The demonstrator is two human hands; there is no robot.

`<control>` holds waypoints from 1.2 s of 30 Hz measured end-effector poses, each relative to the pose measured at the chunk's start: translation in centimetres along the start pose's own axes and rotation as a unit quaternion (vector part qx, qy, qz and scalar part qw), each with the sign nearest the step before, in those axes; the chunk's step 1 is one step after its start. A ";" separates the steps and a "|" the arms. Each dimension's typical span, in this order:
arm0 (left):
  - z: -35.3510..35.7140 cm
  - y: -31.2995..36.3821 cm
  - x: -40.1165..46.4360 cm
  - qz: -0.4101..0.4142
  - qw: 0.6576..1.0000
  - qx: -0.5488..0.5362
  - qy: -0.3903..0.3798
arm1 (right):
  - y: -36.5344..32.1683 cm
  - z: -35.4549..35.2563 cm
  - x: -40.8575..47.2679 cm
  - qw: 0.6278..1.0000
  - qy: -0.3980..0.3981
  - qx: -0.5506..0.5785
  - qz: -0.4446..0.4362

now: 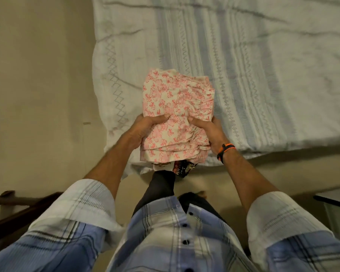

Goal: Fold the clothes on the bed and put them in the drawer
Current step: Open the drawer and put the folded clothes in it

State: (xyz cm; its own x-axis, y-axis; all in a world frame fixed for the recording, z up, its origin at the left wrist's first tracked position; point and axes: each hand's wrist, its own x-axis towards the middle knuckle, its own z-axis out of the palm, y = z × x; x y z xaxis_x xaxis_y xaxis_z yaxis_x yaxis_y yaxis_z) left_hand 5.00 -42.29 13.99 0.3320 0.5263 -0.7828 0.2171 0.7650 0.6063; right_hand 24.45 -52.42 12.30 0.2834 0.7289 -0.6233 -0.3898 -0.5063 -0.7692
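A folded stack of clothes (177,107), topped by a cream garment with a pink flower print, is held over the near corner of the bed (253,65). My left hand (145,128) grips its left side, thumb on top. My right hand (210,132) grips its right side; an orange and black band sits on that wrist. A dark patterned cloth (183,167) peeks out under the stack's near edge. No drawer is in view.
The bed has a white cover with pale blue stripes. Beige floor (37,75) lies to the left. Dark wooden furniture (14,214) stands at lower left, and a pale box with a dark rim (334,201) at lower right.
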 end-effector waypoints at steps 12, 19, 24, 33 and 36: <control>22.8 -0.3 -6.8 0.072 0.979 0.143 -0.126 | -1.9 -20.1 -13.7 0.981 0.128 0.110 -0.094; 35.7 -1.9 -8.4 0.067 0.953 0.203 -0.216 | -2.2 -30.8 -20.6 0.951 0.217 0.160 -0.154; 44.7 -3.1 -8.1 0.058 0.925 0.252 -0.280 | -1.5 -37.7 -23.8 0.923 0.274 0.215 -0.165; 60.0 -4.4 -4.1 0.023 0.873 0.320 -0.366 | -1.2 -49.0 -25.1 0.868 0.362 0.295 -0.168; 65.1 -4.2 -2.3 0.005 0.856 0.339 -0.391 | -1.7 -52.4 -24.6 0.843 0.398 0.321 -0.166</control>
State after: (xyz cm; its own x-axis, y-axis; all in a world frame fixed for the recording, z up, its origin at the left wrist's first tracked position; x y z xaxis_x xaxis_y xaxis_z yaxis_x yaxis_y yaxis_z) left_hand 63.09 -70.88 22.39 0.7926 -0.0804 -0.6044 0.6047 0.2308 0.7623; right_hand 64.01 -93.64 21.54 0.8692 0.1116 -0.4818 -0.4945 0.2056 -0.8445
